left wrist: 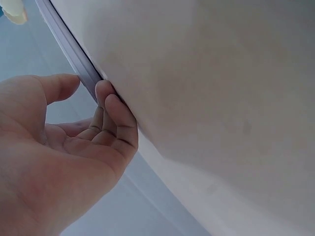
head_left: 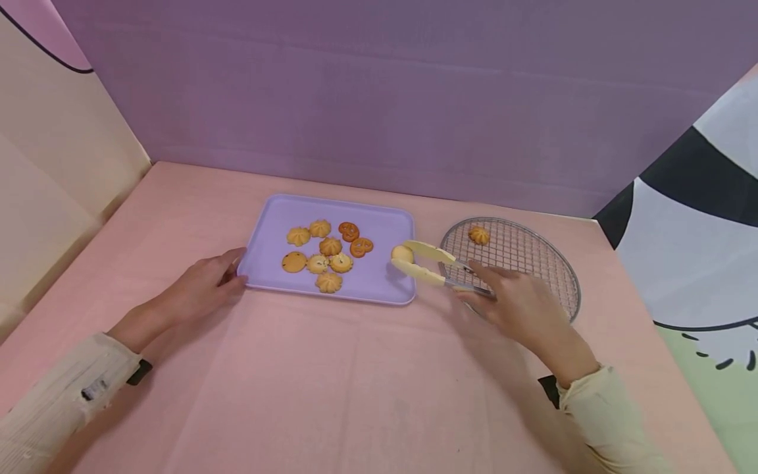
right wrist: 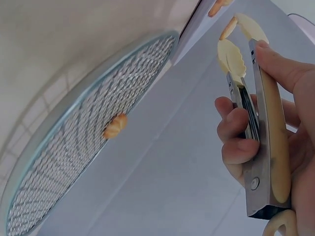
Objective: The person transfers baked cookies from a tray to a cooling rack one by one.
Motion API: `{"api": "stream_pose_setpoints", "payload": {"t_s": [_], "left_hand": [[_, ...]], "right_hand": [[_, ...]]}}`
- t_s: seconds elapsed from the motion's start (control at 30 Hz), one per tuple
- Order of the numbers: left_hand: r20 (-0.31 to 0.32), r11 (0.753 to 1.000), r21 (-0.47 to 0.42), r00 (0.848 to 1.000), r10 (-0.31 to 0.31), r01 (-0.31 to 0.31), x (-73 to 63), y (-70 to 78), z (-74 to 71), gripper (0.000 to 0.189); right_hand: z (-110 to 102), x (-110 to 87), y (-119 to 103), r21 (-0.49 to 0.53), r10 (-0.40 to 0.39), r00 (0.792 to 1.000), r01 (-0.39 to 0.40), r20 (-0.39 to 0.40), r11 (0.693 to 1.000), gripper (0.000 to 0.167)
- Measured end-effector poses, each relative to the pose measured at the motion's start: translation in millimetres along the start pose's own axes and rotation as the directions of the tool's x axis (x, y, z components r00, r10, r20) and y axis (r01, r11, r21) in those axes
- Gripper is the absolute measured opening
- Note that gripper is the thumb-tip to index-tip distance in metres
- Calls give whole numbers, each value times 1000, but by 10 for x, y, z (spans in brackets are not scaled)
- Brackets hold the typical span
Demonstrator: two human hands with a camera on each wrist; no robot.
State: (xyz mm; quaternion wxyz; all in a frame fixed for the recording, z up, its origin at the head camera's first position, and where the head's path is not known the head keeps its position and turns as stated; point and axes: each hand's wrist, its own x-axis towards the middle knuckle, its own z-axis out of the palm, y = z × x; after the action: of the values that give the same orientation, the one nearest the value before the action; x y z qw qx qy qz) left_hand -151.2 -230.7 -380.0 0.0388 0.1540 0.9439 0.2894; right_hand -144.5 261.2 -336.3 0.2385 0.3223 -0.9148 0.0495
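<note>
My left hand (head_left: 204, 283) holds the left front corner of a lavender tray (head_left: 379, 220), thumb and fingers at its rim, also visible in the left wrist view. Cream-tipped metal tongs (right wrist: 268, 132) are gripped in my right hand (head_left: 524, 306). Between the tong tips is a round pale cookie (head_left: 402, 254), over the tray's right end. Several cookies lie grouped on the tray, among them two pretzel-shaped ones (head_left: 361, 247), a flat round one (head_left: 293, 262) and a swirled one (head_left: 329, 283). A swirled cookie (head_left: 479, 235) sits on the round wire rack (head_left: 521, 247), partly hidden by my right hand.
Pink cloth (head_left: 355, 382) covers the table. A purple panel (head_left: 385, 99) rises behind the tray and rack. To the left stands a pale wall (head_left: 53, 131), and a patterned panel (head_left: 705, 230) is at the right.
</note>
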Motion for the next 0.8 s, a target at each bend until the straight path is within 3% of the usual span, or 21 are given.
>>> {"api": "stream_pose_setpoints", "payload": {"t_s": [0.2,0.43,0.8], "left_hand": [[-5,1000,1,1000,13,-13,-12,-3,1,59],[-18,999,-15,999,34,-34,-11,5,-7,58],[-12,1000,4,1000,13,-13,-10,-7,7,58]], "right_hand": [[-54,-51,113,12,44,999,-44,4,999,66],[-158,-73,291,-53,151,985,-146,84,988,55],[-188,-154,601,-53,201,977,-198,67,979,49]]}}
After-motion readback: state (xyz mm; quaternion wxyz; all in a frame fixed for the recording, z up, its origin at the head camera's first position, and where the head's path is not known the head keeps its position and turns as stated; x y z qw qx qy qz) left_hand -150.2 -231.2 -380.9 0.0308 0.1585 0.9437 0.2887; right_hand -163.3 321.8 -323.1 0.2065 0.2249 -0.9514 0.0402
